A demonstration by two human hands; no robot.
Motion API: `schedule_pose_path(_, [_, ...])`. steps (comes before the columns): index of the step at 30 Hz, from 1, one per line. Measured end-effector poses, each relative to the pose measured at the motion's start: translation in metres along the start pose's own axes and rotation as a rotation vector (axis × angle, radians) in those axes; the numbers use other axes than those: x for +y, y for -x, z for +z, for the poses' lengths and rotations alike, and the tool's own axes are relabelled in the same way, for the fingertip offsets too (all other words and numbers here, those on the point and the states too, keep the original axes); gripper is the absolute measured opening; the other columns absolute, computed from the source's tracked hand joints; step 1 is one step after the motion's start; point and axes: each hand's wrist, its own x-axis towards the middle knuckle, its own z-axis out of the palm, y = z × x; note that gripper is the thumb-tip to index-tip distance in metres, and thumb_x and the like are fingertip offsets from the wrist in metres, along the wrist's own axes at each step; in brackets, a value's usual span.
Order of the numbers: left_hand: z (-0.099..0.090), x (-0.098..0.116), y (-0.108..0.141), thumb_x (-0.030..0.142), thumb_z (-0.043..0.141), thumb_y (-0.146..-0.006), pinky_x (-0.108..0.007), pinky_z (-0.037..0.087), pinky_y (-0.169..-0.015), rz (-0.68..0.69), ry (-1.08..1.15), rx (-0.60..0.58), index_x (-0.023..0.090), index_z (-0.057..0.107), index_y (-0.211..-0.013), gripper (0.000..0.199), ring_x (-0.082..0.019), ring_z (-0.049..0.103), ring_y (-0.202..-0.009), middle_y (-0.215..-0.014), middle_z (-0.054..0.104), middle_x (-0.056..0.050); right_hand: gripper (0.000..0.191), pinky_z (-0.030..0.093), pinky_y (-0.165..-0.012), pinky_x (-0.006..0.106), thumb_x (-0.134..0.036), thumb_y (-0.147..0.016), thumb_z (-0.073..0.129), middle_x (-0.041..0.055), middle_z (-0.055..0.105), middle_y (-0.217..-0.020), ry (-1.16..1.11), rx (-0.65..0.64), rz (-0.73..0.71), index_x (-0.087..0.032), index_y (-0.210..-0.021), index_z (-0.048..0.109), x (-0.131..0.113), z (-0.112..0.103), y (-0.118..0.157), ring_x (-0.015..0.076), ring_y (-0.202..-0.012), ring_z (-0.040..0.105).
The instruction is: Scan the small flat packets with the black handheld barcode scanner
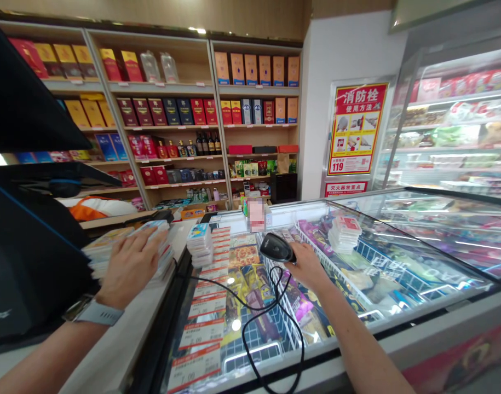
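Note:
My right hand (304,264) is wrapped round the handle of a black barcode scanner (277,247), its head pointing left over the glass top of a chest freezer. From the scanner a black cable (244,334) loops across the glass. At the left, my left hand (131,265) lies with fingers stretched out on stacked flat packs (100,249) on the counter. A watch with a pale strap (100,312) is on that wrist. Between the hands, a stack of small packs (200,245) stands on the freezer's edge. Another stack (344,234) sits on the glass farther right.
A black checkout screen (28,104) and its stand rise close on the left. Price labels (201,334) line the freezer's left side, with wrapped ice creams (266,317) in baskets under the glass. Shelves of boxed bottles (168,112) fill the back wall. A lit display fridge (459,131) stands right.

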Motion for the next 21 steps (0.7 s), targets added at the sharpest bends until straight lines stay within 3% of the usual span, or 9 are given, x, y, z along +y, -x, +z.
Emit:
schedule_pose_path(10, [0.013, 0.093, -0.020, 0.016, 0.040, -0.091, -0.043, 0.040, -0.101, 0.246, 0.388, -0.053, 0.023, 0.051, -0.132, 0.043, -0.024, 0.053, -0.121, -0.132, 0.058, -0.009, 0.023, 0.040, -0.087, 0.038, -0.015, -0.078, 0.054, 0.0071, 0.067, -0.095, -0.004, 0.055, -0.004, -0.017, -0.100, 0.059, 0.000, -0.002, -0.001, 0.0236, -0.093, 0.060])
schedule_pose_path(21, [0.065, 0.206, -0.055, 0.013, 0.046, -0.088, -0.044, 0.043, -0.104, 0.347, 0.763, -0.205, 0.021, 0.045, -0.136, 0.048, -0.024, 0.050, -0.125, -0.136, 0.053, -0.010, 0.030, 0.045, -0.086, 0.038, -0.016, -0.077, 0.055, 0.0097, 0.067, -0.103, 0.011, 0.257, 0.045, -0.018, -0.107, 0.057, 0.006, 0.001, 0.001, 0.0255, -0.094, 0.061])
